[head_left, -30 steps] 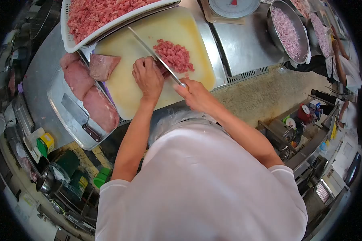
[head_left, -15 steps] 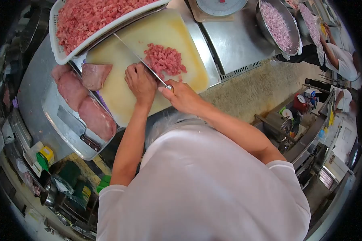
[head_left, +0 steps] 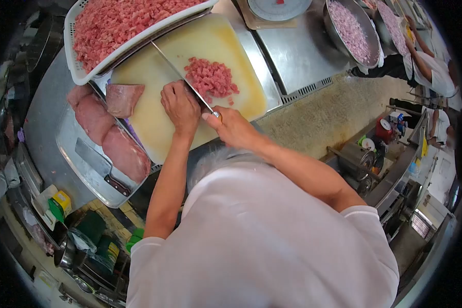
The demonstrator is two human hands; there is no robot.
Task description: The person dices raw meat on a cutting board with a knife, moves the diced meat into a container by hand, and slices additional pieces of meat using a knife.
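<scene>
My right hand (head_left: 233, 126) is closed around the handle of a knife (head_left: 177, 71), whose long blade slants across the pale, yellow-stained cutting board (head_left: 154, 126). Just left of the blade, my left hand (head_left: 181, 108) presses down with curled fingers on meat that is almost wholly hidden beneath it. Diced pink meat (head_left: 211, 78) lies in a loose heap on the blade's other side. A larger chunk of meat (head_left: 124, 100) rests at the board's left edge.
Left of the board, a metal tray (head_left: 69, 149) bears large meat pieces (head_left: 123, 154) and a cleaver (head_left: 95, 156). A white basket (head_left: 79, 76) of diced meat stands behind. Farther right are a scale (head_left: 278, 9), a bowl (head_left: 372, 43) of chopped pinkish-white pieces and a co-worker (head_left: 430, 72).
The knife's tip has shifted slightly right, and its blade still lies beside my left fingers. Both hands stay in nearly the same place. The whole view has shifted slightly.
</scene>
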